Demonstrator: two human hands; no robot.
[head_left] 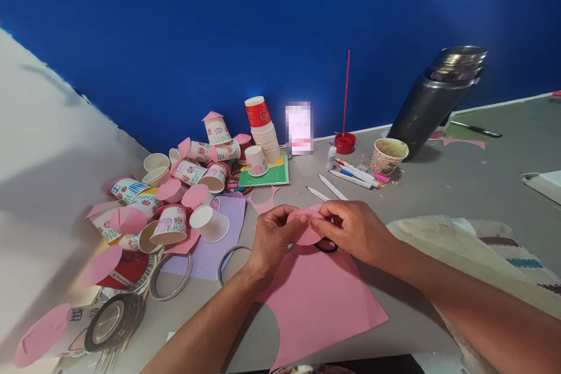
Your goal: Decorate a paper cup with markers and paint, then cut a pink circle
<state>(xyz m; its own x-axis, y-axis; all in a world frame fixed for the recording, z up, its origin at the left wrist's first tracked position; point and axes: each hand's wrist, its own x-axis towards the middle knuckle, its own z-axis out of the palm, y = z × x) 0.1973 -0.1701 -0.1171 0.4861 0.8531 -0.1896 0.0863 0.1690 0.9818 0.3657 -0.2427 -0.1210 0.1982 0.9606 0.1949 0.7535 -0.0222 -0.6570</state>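
Both of my hands pinch a small round piece of pink paper (pixel 308 236) in front of me. My left hand (pixel 275 236) grips its left side between thumb and fingers, while my right hand (pixel 348 228) holds the upper right side. Under the hands lies a large pink sheet (pixel 324 304) with a curved cut-out on its left edge. Black scissor handles (pixel 326 245) show partly behind the round piece; the rest of the scissors is hidden. A pink paper scrap (pixel 264 203) rests just beyond my left hand.
Decorated paper cups (pixel 170 223) with pink paper tops pile up at left, near tape rolls (pixel 107 321) and a purple sheet (pixel 228 228). Stacked cups (pixel 265 137) stand at the back. Markers (pixel 350 178), a used cup (pixel 388 158), a dark flask (pixel 427 108) and a cloth (pixel 473 251) occupy the right.
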